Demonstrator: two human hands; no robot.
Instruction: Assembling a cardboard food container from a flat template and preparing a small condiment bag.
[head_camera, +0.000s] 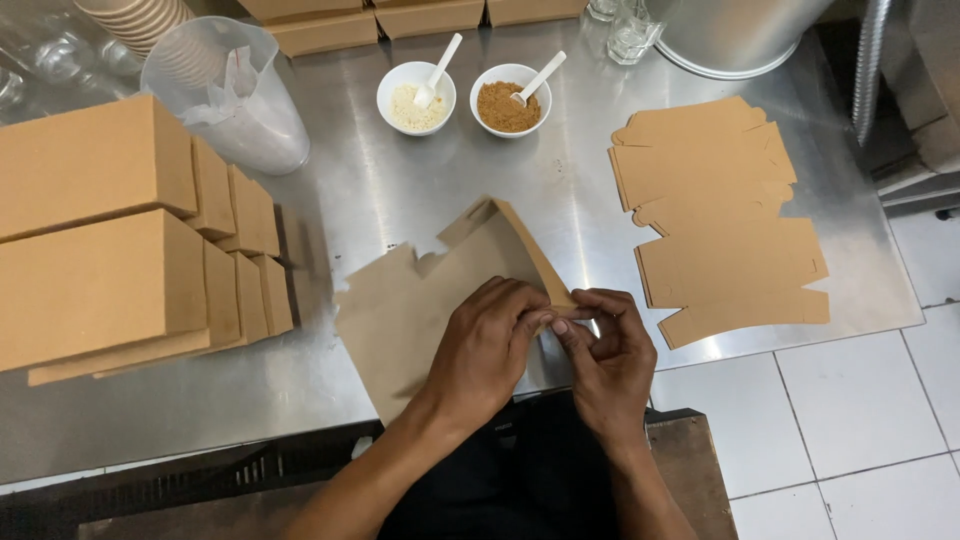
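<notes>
Two hands: your left hand (487, 345) and right hand (603, 345) pinch one cardboard sheet (420, 300) together.
Done: folded boxes (110, 240) left of it.
Left: flat sheets (720, 220) right of it.

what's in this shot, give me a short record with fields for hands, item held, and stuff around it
left hand: pinching a fold of the flat box blank
right hand: gripping the same fold from the other side
surface: steel table
right of hands: stack of unfolded blanks
left of hands: folded brown boxes
far side: two white bowls, pale crumbs and brown granules, each with a white spoon
</notes>
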